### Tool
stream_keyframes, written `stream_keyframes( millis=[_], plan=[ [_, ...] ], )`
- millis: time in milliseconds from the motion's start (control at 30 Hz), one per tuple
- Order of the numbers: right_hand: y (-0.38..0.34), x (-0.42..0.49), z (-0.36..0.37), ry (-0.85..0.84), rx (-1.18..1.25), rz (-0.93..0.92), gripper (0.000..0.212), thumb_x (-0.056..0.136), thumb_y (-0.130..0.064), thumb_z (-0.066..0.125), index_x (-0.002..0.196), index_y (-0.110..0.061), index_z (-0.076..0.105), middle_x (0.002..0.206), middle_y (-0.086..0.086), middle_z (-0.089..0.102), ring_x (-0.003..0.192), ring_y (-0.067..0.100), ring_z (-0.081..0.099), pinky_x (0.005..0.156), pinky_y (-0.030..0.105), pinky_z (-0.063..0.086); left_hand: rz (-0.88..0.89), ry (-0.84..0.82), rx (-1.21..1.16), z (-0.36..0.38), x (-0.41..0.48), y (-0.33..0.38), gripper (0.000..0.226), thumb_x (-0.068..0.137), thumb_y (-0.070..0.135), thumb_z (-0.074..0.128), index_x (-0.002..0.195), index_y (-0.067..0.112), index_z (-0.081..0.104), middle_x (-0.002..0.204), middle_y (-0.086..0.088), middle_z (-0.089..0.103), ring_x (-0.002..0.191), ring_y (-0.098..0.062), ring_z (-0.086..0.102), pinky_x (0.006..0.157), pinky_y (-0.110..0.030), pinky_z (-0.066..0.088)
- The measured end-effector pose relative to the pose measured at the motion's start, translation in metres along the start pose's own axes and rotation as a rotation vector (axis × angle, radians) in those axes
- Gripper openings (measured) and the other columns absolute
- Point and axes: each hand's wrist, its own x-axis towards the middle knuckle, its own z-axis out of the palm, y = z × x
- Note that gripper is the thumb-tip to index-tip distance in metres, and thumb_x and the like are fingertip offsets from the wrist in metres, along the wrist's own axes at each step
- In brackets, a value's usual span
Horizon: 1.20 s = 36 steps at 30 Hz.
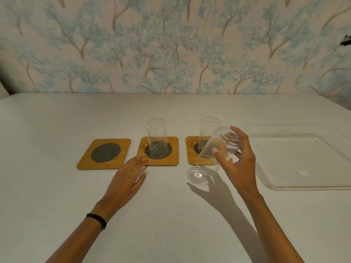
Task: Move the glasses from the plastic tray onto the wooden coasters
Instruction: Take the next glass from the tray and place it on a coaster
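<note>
In the right hand (pixel 235 162), tilted glass (pixel 214 149) above the surface (pixel 171 215), near the right coaster (pixel 191 154).

The grip is clenched round the glass's base end, its long axis slanting down-left, mouth toward the near left. The empty left coaster (pixel 104 153) lies well to the left, past two glasses standing on coasters; the left hand (pixel 127 177), released and flat, is nearer it. The plastic tray (pixel 303 158) sits right, bare.

Two clear glasses (pixel 156 138) (pixel 208 133) stand upright on wooden coasters (pixel 158 151) (pixel 191 153); a third glass (pixel 212 149) tilts midair toward 7 o'clock; the leftmost coaster (pixel 104 154) is bare, the clear tray (pixel 303 158) at 3 o'clock.
</note>
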Motion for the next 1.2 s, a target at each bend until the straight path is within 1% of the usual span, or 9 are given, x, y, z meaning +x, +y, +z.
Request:
stream_keyframes(
  millis=[167, 233, 333, 433, 600, 700, 900, 1067, 1200],
  plan=[
    [-0.012, -0.007, 0.038, -0.016, 0.007, 0.017, 0.069, 0.07, -0.038, 0.073, 0.131, -0.026, 0.042, 0.12, -0.007, 0.055, 0.112, 0.005, 0.054, 0.089, 0.029, 0.051, -0.031, 0.015, -0.029, -0.018, -0.008, -0.034, 0.04, 0.094, 0.025, 0.05, 0.133, 0.018, 0.048, 0.144, -0.004, 0.044, 0.135, -0.019, 0.036, 0.106, -0.029, 0.029],
    [-0.016, -0.008, 0.052, -0.019, 0.008, 0.016, 0.071, 0.069, -0.039, 0.072, 0.132, -0.024, 0.042, 0.12, -0.001, 0.056, 0.11, 0.005, 0.055, 0.088, 0.024, 0.051, -0.031, 0.02, -0.046, -0.024, -0.01, -0.045, 0.04, 0.094, 0.025, 0.05, 0.133, 0.018, 0.047, 0.143, -0.004, 0.044, 0.135, -0.019, 0.036, 0.106, -0.029, 0.028],
    [-0.023, -0.01, 0.073, -0.016, 0.012, 0.008, 0.069, 0.069, -0.041, 0.072, 0.13, -0.028, 0.042, 0.116, -0.012, 0.055, 0.107, -0.002, 0.055, 0.085, 0.017, 0.05, -0.043, 0.022, -0.052, -0.032, -0.013, -0.064, 0.041, 0.094, 0.026, 0.049, 0.134, 0.019, 0.046, 0.145, -0.002, 0.042, 0.137, -0.017, 0.033, 0.108, -0.028, 0.027],
    [-0.027, -0.011, 0.09, -0.013, -0.008, -0.008, 0.068, 0.07, -0.045, 0.07, 0.13, -0.028, 0.043, 0.114, -0.023, 0.051, 0.107, -0.005, 0.053, 0.084, 0.014, 0.049, -0.061, 0.035, -0.05, -0.038, -0.013, -0.08, 0.04, 0.094, 0.027, 0.049, 0.134, 0.02, 0.046, 0.147, -0.001, 0.039, 0.136, -0.018, 0.033, 0.107, -0.029, 0.027],
    [-0.034, -0.013, 0.117, -0.044, -0.04, -0.018, 0.069, 0.07, -0.047, 0.07, 0.13, -0.027, 0.043, 0.115, -0.011, 0.056, 0.11, 0.007, 0.055, 0.086, 0.024, 0.052, -0.037, 0.019, -0.02, -0.046, -0.02, -0.104, 0.04, 0.094, 0.031, 0.049, 0.133, 0.019, 0.047, 0.144, -0.005, 0.042, 0.134, -0.022, 0.038, 0.105, -0.031, 0.029],
    [-0.037, -0.013, 0.131, -0.064, -0.049, -0.026, 0.07, 0.07, -0.048, 0.069, 0.131, -0.027, 0.042, 0.116, -0.014, 0.054, 0.11, 0.006, 0.055, 0.086, 0.024, 0.052, -0.039, 0.006, -0.017, -0.05, -0.025, -0.119, 0.046, 0.094, 0.041, 0.042, 0.134, 0.02, 0.045, 0.145, -0.005, 0.042, 0.133, -0.022, 0.038, 0.108, -0.037, 0.033],
    [-0.041, -0.014, 0.163, -0.117, -0.055, -0.021, 0.071, 0.069, -0.045, 0.071, 0.131, -0.026, 0.042, 0.121, -0.001, 0.056, 0.112, 0.011, 0.055, 0.087, 0.023, 0.051, -0.158, 0.068, -0.113, -0.055, -0.022, -0.135, 0.039, 0.094, 0.03, 0.048, 0.132, 0.021, 0.046, 0.147, -0.002, 0.039, 0.126, -0.022, 0.045, 0.104, -0.039, 0.039],
    [-0.042, -0.016, 0.194, -0.174, -0.024, 0.0, 0.067, 0.072, -0.028, 0.076, 0.13, -0.02, 0.044, 0.12, 0.004, 0.057, 0.111, 0.015, 0.057, 0.089, 0.035, 0.053, -0.19, 0.074, -0.091, -0.054, -0.024, -0.144, 0.038, 0.094, 0.026, 0.05, 0.13, 0.018, 0.047, 0.146, -0.007, 0.04, 0.125, -0.024, 0.046, 0.102, -0.04, 0.039],
    [-0.044, -0.013, 0.221, -0.212, -0.047, -0.026, 0.066, 0.071, -0.027, 0.077, 0.129, -0.018, 0.045, 0.118, 0.003, 0.059, 0.109, 0.017, 0.058, 0.089, 0.031, 0.052, -0.251, 0.084, -0.092, -0.055, -0.023, -0.151, 0.036, 0.094, 0.022, 0.051, 0.129, 0.015, 0.049, 0.144, -0.01, 0.042, 0.128, -0.026, 0.043, 0.102, -0.04, 0.038]
  ],
)
